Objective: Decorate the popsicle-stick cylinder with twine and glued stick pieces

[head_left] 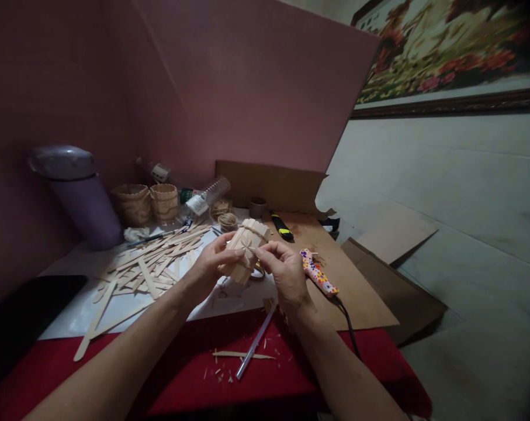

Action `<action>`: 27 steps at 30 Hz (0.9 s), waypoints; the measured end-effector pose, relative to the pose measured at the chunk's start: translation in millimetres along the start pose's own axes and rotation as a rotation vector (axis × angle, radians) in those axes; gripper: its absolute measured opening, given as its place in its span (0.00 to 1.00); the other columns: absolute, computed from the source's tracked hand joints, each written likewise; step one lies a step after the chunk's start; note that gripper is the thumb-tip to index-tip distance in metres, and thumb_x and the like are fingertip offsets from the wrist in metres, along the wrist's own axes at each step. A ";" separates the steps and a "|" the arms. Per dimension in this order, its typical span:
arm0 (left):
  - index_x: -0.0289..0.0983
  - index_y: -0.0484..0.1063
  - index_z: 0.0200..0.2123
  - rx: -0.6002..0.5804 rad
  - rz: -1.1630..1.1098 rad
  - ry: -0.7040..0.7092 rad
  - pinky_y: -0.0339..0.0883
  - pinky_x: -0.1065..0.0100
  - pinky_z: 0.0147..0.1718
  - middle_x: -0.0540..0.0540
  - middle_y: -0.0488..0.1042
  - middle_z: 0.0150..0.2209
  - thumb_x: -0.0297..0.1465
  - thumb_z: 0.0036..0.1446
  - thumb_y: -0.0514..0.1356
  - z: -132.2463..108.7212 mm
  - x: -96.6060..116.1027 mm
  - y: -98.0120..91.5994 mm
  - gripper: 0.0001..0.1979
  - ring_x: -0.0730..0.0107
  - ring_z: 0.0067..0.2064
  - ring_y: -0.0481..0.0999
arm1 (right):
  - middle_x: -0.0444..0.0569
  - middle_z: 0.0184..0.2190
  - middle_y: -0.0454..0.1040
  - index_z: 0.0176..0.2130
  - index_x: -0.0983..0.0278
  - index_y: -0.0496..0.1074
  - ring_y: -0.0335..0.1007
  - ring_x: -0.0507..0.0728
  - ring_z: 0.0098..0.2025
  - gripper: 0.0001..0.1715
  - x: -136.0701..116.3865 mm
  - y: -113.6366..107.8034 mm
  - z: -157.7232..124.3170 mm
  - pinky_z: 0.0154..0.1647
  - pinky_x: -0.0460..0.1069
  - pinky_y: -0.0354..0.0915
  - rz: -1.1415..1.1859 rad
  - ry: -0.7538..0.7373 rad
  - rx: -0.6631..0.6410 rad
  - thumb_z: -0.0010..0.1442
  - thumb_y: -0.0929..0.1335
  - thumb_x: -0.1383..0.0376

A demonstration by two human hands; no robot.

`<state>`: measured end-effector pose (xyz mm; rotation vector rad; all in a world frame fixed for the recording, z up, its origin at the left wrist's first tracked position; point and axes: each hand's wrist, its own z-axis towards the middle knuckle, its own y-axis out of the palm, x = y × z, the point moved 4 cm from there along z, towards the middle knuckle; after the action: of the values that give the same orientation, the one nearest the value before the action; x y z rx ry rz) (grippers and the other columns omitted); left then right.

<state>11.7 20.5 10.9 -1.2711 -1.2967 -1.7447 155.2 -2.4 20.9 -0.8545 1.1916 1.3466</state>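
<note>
My left hand (210, 260) is wrapped round a small cup made of craft sticks (241, 272), which is tilted above the table. A band of twine (253, 228) circles it, and thin wood slivers form a star-like shape (247, 244) on its side. My left thumb presses beside that shape. The fingertips of my right hand (284, 269) are pinched at the star's right side on a small wood sliver (253, 249), partly hidden by the fingers. Behind the cup, part of a scissors handle (259, 272) shows.
Loose craft sticks (151, 266) lie heaped at left. A flowered glue gun (317, 273) with a black cord and a utility knife (282, 226) rest on cardboard (361, 301). Nearer lies a clear glue stick (256, 342). Twine balls (227, 221), stick cups (163, 202) and a purple tumbler (83, 202) stand behind.
</note>
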 end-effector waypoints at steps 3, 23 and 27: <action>0.34 0.69 0.53 -0.016 -0.013 -0.004 0.69 0.66 0.32 0.42 0.75 0.42 0.33 0.47 0.67 -0.5 0.7 1.7 0.28 0.64 0.36 0.74 | 0.38 0.18 0.64 0.22 0.64 0.71 0.56 0.48 0.23 0.13 0.4 0.2 -0.5 0.27 0.46 0.56 0.017 -0.008 -0.006 0.48 0.74 0.59; 0.35 0.72 0.50 -0.015 -0.040 -0.029 0.68 0.67 0.30 0.44 0.76 0.39 0.32 0.48 0.65 -2.9 2.6 5.3 0.24 0.65 0.34 0.74 | 0.40 0.20 0.67 0.25 0.65 0.70 0.60 0.49 0.23 0.13 1.7 -0.5 -1.4 0.26 0.46 0.59 -0.086 -0.080 0.036 0.51 0.72 0.59; 0.35 0.71 0.50 0.026 -0.047 -0.038 0.68 0.68 0.28 0.44 0.75 0.38 0.31 0.47 0.64 -4.1 3.9 6.3 0.24 0.66 0.33 0.73 | 0.42 0.23 0.70 0.29 0.63 0.70 0.64 0.51 0.25 0.09 -7.1 1.4 -10.0 0.26 0.46 0.61 -0.315 -0.314 0.067 0.58 0.69 0.60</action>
<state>14.5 14.8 16.6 -1.2742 -1.3767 -1.7384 153.5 -13.7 25.6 -0.7170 0.8160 1.1263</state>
